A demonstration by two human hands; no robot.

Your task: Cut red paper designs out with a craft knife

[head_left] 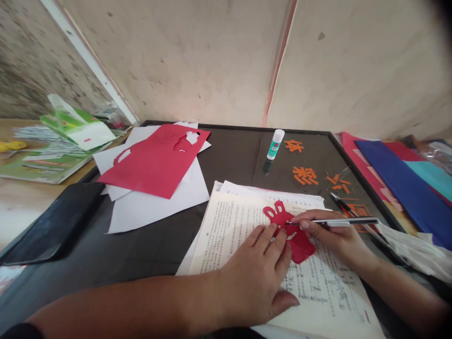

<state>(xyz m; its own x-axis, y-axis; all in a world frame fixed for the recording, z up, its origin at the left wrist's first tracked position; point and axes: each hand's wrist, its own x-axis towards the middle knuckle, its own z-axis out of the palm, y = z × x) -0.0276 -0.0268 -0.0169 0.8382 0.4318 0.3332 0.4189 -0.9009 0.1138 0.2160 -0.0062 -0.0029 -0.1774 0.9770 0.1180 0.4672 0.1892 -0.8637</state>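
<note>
A red paper cutout (294, 235) with two ear-like lobes lies on a sheet of printed text (236, 240). My left hand (256, 273) rests flat on the paper, its fingertips pressing the cutout's left side. My right hand (328, 233) grips a slim metal craft knife (335, 221). The knife's tip meets the top of the cutout, close to my left fingertips. The cutout's middle is partly hidden by my fingers.
A dark framed cutting board (233, 150) holds a red sheet with cut-out holes (151, 162) on white paper (155, 207), a glue stick (273, 150), and orange paper characters (304, 175). Blue and red paper sheets (399, 179) lie right; a black tablet (52, 221) lies left.
</note>
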